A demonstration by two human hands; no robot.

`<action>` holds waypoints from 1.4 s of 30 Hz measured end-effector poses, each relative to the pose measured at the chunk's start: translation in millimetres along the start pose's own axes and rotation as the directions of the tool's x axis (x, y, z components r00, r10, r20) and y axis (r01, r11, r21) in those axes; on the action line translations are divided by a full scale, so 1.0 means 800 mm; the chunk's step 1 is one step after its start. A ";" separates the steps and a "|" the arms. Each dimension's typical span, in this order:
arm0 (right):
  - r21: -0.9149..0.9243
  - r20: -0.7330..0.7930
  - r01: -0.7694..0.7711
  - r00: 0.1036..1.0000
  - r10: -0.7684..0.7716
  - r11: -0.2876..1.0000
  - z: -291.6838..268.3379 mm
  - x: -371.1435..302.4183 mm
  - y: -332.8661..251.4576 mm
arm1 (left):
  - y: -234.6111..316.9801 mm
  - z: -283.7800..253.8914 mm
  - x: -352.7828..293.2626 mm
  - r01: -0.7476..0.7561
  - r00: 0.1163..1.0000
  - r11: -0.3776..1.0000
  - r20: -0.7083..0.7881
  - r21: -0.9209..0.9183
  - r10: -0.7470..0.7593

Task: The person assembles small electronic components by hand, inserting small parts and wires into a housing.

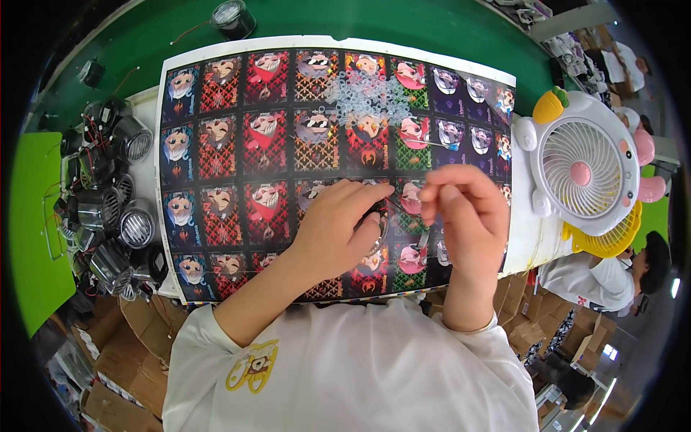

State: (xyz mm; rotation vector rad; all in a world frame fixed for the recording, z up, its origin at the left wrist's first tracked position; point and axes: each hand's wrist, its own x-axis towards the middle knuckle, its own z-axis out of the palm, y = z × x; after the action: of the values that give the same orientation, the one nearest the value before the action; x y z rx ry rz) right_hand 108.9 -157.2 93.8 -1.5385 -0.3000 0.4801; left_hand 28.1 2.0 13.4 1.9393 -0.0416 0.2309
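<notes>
My left hand is curled round a small dark round part, mostly hidden under the fingers, above a printed sheet. Thin dark strands run from that part toward my right hand. The right hand's thumb and fingertips are pinched together; what they hold is too small to make out. A narrow pale strip shows just below those fingertips. Farther off on the sheet lies a loose pile of small clear rings. A thin metal rod rests to the right of the pile.
Many black cylindrical units with grilles and wires crowd the left side; another cylinder stands on the green surface at the back. A white toy-shaped fan is at the right. Cardboard boxes sit below; a person is off right.
</notes>
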 end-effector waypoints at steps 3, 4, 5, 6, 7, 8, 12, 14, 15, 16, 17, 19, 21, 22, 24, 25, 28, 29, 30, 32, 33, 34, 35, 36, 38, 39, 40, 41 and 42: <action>-0.065 0.111 -0.045 0.992 0.052 0.997 -0.006 0.004 0.031 | 0.000 -0.001 0.001 0.019 1.000 1.000 0.019 -0.010 -0.019; -0.186 0.172 0.061 0.985 -0.029 0.981 -0.002 0.003 0.035 | 0.000 -0.002 0.003 0.013 1.000 1.000 0.021 -0.024 -0.013; -0.296 0.241 0.172 0.965 -0.101 0.939 0.000 0.002 0.037 | 0.000 -0.002 0.003 0.007 1.000 0.999 0.023 -0.038 -0.006; -0.301 0.259 0.169 0.962 -0.090 0.939 0.001 0.002 0.033 | -0.001 -0.001 0.004 0.005 1.000 0.999 0.022 -0.039 -0.004; -0.302 0.258 0.170 0.962 -0.091 0.938 0.003 0.000 0.034 | -0.003 -0.001 0.004 -0.007 1.000 0.999 0.014 -0.047 0.008; -0.339 0.248 0.225 0.958 -0.144 0.914 0.005 -0.001 0.036 | -0.004 0.000 0.004 -0.020 1.000 0.998 0.005 -0.056 0.021; -0.445 0.244 0.376 0.924 -0.294 0.813 0.012 0.000 0.030 | 0.000 -0.004 0.004 0.012 1.000 0.999 0.027 -0.051 -0.011; -0.445 0.250 0.410 0.911 -0.329 0.796 0.012 -0.001 0.031 | -0.002 -0.003 0.003 0.002 1.000 0.997 0.013 -0.073 -0.001; -0.445 0.254 0.439 0.898 -0.360 0.781 0.012 -0.001 0.034 | -0.002 -0.003 0.003 0.000 1.000 0.997 0.012 -0.073 0.001; -0.446 0.255 0.441 0.897 -0.362 0.779 0.011 0.001 0.035 | -0.001 -0.002 0.003 0.007 1.000 0.998 0.011 -0.064 -0.006; -0.476 0.265 0.457 0.889 -0.373 0.751 0.011 0.002 0.037 | 0.000 -0.002 0.004 0.013 1.000 0.998 0.011 -0.054 -0.012; -0.503 0.280 0.475 0.880 -0.383 0.722 0.012 0.003 0.041 | -0.004 0.000 0.003 0.003 1.000 0.998 -0.002 -0.061 -0.003; -0.517 0.307 0.482 0.876 -0.373 0.707 0.014 0.001 0.045 | -0.007 0.002 0.002 -0.006 1.000 0.998 -0.016 -0.067 0.005; -0.516 0.310 0.483 0.875 -0.372 0.707 0.014 0.000 0.045 | -0.008 0.002 0.001 -0.004 1.000 0.998 -0.017 -0.068 0.003; -0.556 0.326 0.484 0.875 -0.358 0.676 0.013 -0.002 0.046 | -0.009 0.002 0.001 -0.003 1.000 0.998 -0.020 -0.070 0.002; -0.558 0.327 0.484 0.875 -0.358 0.674 0.013 -0.003 0.046 | -0.008 0.002 0.002 0.000 1.000 0.998 -0.018 -0.071 -0.001; -0.570 0.280 0.428 0.904 -0.324 0.701 0.016 -0.009 0.047 | -0.005 -0.002 0.003 -0.005 1.000 0.998 -0.004 -0.066 0.005; -0.596 0.219 0.358 0.934 -0.284 0.718 0.019 -0.011 0.045 | -0.005 -0.003 0.004 -0.014 1.000 0.998 0.008 -0.060 0.015; -0.618 0.157 0.286 0.958 -0.242 0.733 0.022 -0.012 0.044 | -0.006 -0.003 0.003 -0.013 1.000 0.998 0.008 -0.060 0.014; -0.610 0.173 0.333 0.942 -0.289 0.719 0.022 -0.011 0.046 | -0.008 -0.002 0.002 -0.007 1.000 0.998 0.005 -0.057 0.007; -0.603 0.188 0.379 0.923 -0.336 0.702 0.021 -0.010 0.047 | -0.008 -0.002 0.002 -0.008 1.000 0.998 0.006 -0.058 0.008; -0.604 0.188 0.378 0.923 -0.336 0.701 0.019 -0.009 0.048 | -0.008 -0.002 0.001 -0.017 1.000 0.998 0.007 -0.054 0.017; -0.588 0.209 0.392 0.919 -0.335 0.707 0.017 -0.009 0.049 | -0.009 -0.003 0.001 -0.026 1.000 0.998 0.009 -0.051 0.026; -0.572 0.230 0.405 0.914 -0.334 0.714 0.016 -0.008 0.050 | -0.009 -0.003 0.001 -0.025 1.000 0.998 0.009 -0.052 0.026; -0.577 0.226 0.407 0.913 -0.340 0.708 0.018 -0.008 0.053 | -0.010 -0.005 0.001 -0.040 0.999 0.998 0.028 -0.042 0.041; -0.582 0.219 0.410 0.911 -0.350 0.702 0.018 -0.007 0.053 | -0.011 -0.004 0.001 -0.042 0.999 0.998 0.030 -0.042 0.044; -0.583 0.218 0.410 0.910 -0.352 0.701 0.015 -0.006 0.052 | -0.012 -0.002 0.002 -0.042 0.999 0.998 0.021 -0.054 0.043; -0.540 0.245 0.395 0.919 -0.311 0.743 0.010 -0.003 0.051 | -0.013 -0.001 0.002 -0.042 0.999 0.997 0.013 -0.065 0.043; -0.498 0.272 0.375 0.924 -0.269 0.782 0.003 0.003 0.050 | -0.012 0.001 0.003 -0.045 0.999 0.997 0.016 -0.067 0.046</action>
State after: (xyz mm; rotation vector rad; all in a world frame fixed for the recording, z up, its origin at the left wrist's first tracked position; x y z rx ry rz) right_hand 105.5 -155.2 54.2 -1.9445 -0.8992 0.2701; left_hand 31.7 5.2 5.0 1.8752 -0.1041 0.2394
